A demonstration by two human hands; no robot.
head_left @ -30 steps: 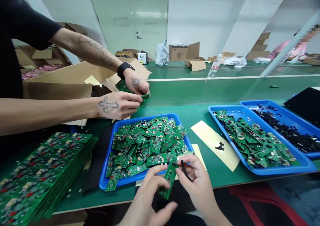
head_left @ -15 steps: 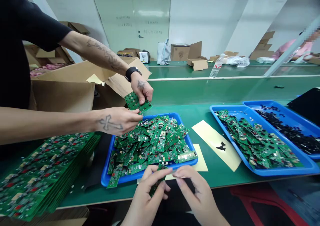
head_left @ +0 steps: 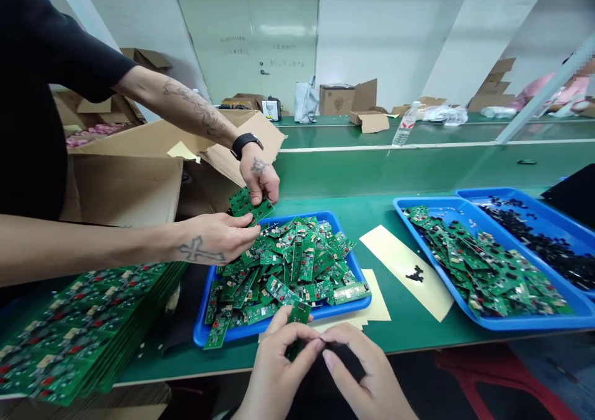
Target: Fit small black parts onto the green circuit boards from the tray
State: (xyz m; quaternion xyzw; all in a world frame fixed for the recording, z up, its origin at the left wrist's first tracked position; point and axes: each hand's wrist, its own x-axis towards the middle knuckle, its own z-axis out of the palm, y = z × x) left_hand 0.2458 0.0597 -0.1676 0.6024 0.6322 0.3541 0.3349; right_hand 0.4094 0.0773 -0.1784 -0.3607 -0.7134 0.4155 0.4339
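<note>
Left of the tray, glossy panels form a square-edged stack. A co-worker's hands hold a thin green panel over the blue plastic tray's far left corner. At the near rim, the left hand grips a small board, its end now showing above the fingers. The right hand has its fingertips drawn narrow against the left's; whether they pinch anything, I cannot tell. Bare worktop separates this tray from the right-hand one.
</note>
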